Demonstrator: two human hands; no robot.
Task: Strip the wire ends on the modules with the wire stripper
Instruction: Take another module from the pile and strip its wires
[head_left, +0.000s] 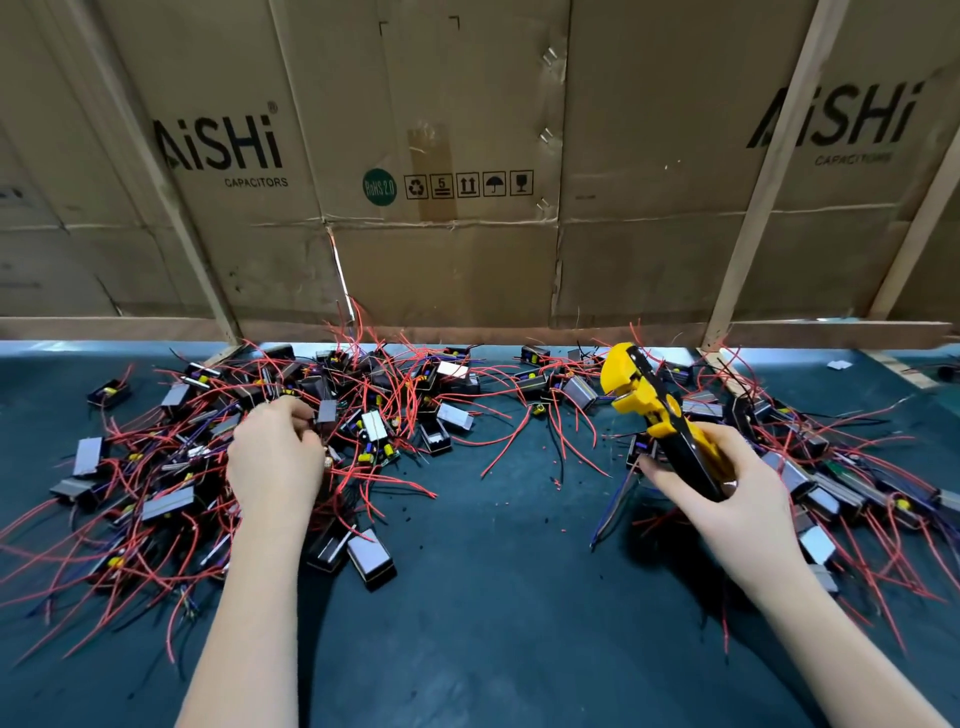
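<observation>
Small black modules with grey metal faces and long red and black wires lie in a big tangle (171, 467) on the left of the dark green mat (493, 597). My left hand (275, 457) rests in that pile, fingers pinched on a module or its wires (324, 413); which one I cannot tell. My right hand (727, 493) grips the handles of a yellow and black wire stripper (649, 405), its jaws pointing up and left, above the mat. A second heap of modules (831, 483) lies around and behind the right hand.
Flattened cardboard boxes (441, 156) on a wooden frame (753, 208) wall off the back of the bench. More modules (530, 384) and loose red wires stretch along the back edge. Tiny bits of red insulation (519, 499) dot the mat between my arms.
</observation>
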